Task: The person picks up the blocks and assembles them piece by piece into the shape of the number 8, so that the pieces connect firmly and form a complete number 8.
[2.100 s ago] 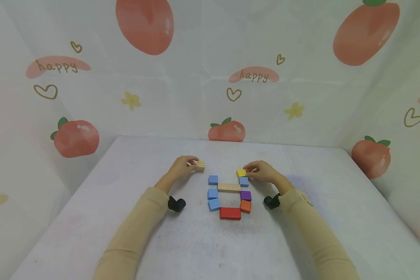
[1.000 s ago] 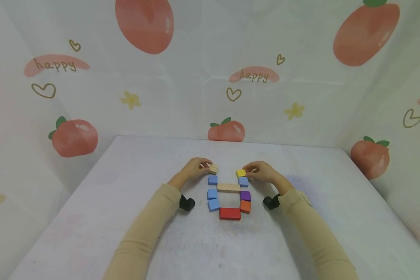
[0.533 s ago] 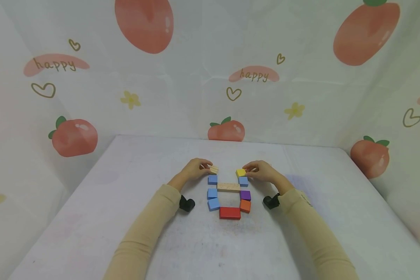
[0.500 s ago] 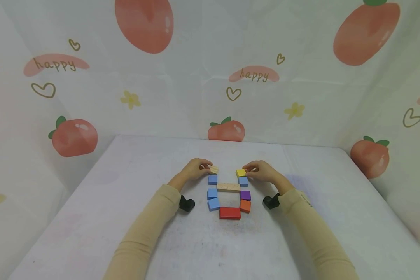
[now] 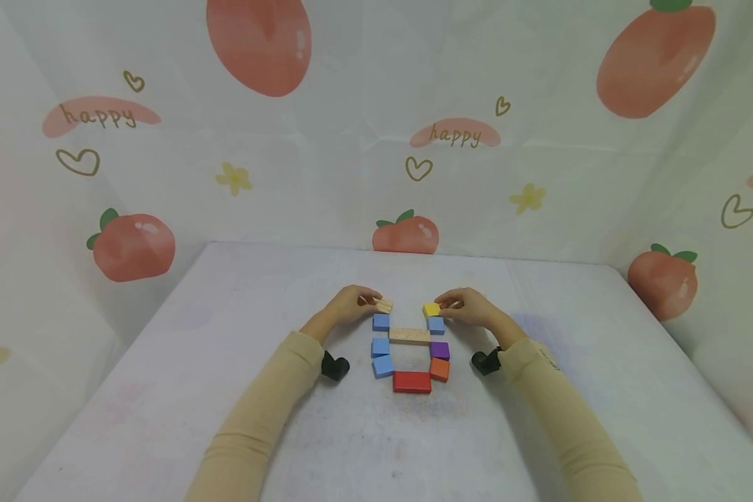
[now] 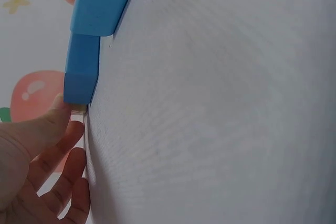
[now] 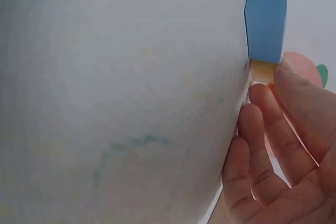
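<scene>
My left hand (image 5: 349, 305) pinches a small pale wooden block (image 5: 385, 307) between thumb and fingers, just behind a blue block (image 5: 381, 322). In the left wrist view that wooden block (image 6: 79, 108) is mostly hidden by the blue block (image 6: 80, 82). On the other side, my right hand (image 5: 470, 307) holds a yellow block (image 5: 431, 309) by its right edge, directly behind another blue block (image 5: 436, 325). The right wrist view shows the thumb and a finger at the yellow block (image 7: 262, 71), close against the blue block (image 7: 266, 19).
Between the two columns lies a long wooden block (image 5: 410, 337). Nearer stand two more blue blocks (image 5: 380, 347) on the left, a purple block (image 5: 440, 350) and an orange block (image 5: 440, 369) on the right. A red block (image 5: 412, 382) lies in front on the white table (image 5: 376, 446).
My left hand has moved right with the wooden block, bringing it behind the left blue block, then slightly nearer to it. The right hand stays at the yellow block.
</scene>
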Available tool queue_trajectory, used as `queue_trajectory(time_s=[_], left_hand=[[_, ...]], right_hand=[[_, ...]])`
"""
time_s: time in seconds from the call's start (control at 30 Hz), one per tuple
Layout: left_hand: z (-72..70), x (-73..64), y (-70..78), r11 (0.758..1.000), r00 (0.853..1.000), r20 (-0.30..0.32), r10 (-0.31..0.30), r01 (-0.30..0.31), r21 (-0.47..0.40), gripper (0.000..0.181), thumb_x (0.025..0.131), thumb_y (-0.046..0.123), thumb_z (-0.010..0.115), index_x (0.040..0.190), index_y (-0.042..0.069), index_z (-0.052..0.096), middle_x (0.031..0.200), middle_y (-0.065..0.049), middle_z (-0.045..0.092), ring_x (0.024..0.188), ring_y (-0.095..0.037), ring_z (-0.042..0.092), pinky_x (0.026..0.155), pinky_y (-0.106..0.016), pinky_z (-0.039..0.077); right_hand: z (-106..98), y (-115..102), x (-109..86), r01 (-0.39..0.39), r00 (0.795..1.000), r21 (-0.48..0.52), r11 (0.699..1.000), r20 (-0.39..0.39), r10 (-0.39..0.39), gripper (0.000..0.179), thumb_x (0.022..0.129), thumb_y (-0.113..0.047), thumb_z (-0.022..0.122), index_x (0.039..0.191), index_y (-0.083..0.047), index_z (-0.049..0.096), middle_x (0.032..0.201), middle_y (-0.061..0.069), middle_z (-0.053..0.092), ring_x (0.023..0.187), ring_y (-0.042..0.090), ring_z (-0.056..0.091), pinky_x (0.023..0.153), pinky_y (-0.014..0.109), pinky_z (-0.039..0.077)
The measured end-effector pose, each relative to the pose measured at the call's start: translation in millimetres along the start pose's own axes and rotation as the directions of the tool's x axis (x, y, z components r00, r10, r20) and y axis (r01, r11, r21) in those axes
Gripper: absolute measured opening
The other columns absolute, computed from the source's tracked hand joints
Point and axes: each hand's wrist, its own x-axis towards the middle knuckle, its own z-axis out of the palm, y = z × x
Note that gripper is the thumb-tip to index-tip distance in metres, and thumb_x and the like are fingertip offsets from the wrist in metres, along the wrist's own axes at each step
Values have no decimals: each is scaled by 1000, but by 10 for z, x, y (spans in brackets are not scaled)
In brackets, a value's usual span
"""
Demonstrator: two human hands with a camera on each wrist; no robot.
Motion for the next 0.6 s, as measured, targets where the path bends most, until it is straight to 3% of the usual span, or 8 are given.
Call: queue_trajectory(time_s=[0.4, 0.6], left_hand=[[-1, -16, 15, 1000, 1000, 8, -19, 20, -19, 30, 89, 15, 63, 118, 7, 64, 105, -12, 66, 92, -20, 57, 84, -31, 48], [-2, -8, 16, 999, 1000, 8, -28, 28, -20, 31, 89, 15, 63, 118, 8, 64, 105, -11, 66, 92, -20, 57, 83, -31, 47]], right_hand=[[4, -2, 3, -27, 1000, 3, 1000, 3, 27, 33, 90, -15, 60, 122, -5, 60, 111, 15, 63, 103, 28, 59, 92, 40, 49], [10, 16, 9, 8, 1000, -3, 1000, 2, -8, 32, 90, -13, 60, 121, -3, 60, 109, 16, 64, 104, 30, 60, 92, 42, 49]])
